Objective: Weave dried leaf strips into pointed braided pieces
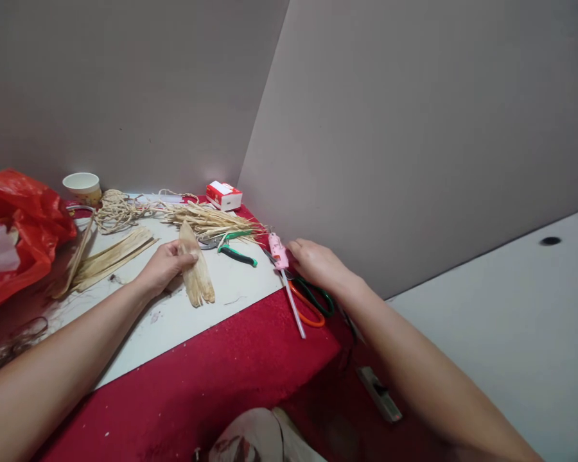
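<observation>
My left hand (166, 264) pinches a flat, pale strip of dried husk (196, 273) between thumb and fingers, above the white board. The strip's lower end is split. At the table's right edge, my right hand (314, 260) has curled fingers right beside a pink glue gun (278, 251). Its fingertips are partly hidden, so what it grips, if anything, does not show. A clear glue stick (295, 308) protrudes from the gun toward me. Scissors with orange (308, 308) and green (320, 296) handles lie just under that hand. Green-and-black pliers (238, 255) rest between my hands.
Bundled dry strips (212, 221), coiled cord (118, 212) and wider husks (115, 258) lie on the white board (168, 333). A paper cup (83, 186), a red plastic bag (33, 224) and a small red-and-white box (224, 196) stand around. A grey wall (390, 128) borders the right side. A power strip (379, 394) is below.
</observation>
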`<state>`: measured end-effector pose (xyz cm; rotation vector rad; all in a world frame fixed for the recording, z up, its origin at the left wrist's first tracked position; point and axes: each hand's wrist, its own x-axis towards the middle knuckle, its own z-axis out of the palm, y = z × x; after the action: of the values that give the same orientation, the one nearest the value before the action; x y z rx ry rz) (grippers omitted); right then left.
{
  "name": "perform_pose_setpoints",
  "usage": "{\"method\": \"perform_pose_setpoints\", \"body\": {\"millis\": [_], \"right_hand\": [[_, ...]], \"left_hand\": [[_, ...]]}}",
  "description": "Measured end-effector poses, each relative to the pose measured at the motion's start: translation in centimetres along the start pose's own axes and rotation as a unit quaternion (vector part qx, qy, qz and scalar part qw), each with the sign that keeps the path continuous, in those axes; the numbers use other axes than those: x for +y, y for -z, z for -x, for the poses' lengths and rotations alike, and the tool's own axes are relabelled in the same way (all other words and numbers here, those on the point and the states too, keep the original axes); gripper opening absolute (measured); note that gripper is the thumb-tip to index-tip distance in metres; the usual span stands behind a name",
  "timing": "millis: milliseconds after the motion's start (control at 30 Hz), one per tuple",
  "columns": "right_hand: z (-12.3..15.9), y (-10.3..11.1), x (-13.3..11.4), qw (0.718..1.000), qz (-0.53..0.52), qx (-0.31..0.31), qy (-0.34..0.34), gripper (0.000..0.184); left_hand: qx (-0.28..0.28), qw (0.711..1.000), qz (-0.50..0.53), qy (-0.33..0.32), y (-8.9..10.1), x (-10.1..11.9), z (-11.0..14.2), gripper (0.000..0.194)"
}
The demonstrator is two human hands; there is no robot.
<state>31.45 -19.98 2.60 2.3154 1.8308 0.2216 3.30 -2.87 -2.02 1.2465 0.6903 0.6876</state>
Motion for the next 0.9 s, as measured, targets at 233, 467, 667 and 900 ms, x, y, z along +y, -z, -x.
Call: {"method": "perform_pose_setpoints", "body": {"millis": [233,467,667,900], "right_hand": [[-5.1,1.1,0.0,0.998,-0.013,-0.039,0.051,0.021],[-4.8,0.2,-0.5,0.998,-0.015,-0.059,0.032,0.022],[-2.1,-0.6,-0.6,0.998,0.008,-0.063,0.001,0.02],[-0.6,1.6,-1.8,0.998,0.002,-0.05,-0.027,0.022]], "left_hand": [[0.0,1.0,-0.003,0.007,0.0,0.2,0.0,0.032],[0.008,1.0,-0.004,0.015,-0.2,0.3,0.1,0.033],[0.006,1.0,-0.006,0.005,-0.2,0.2,0.0,0.032],[0.002,1.0,0.002,-0.002,-0.1,0.2,0.0,0.033]]}}
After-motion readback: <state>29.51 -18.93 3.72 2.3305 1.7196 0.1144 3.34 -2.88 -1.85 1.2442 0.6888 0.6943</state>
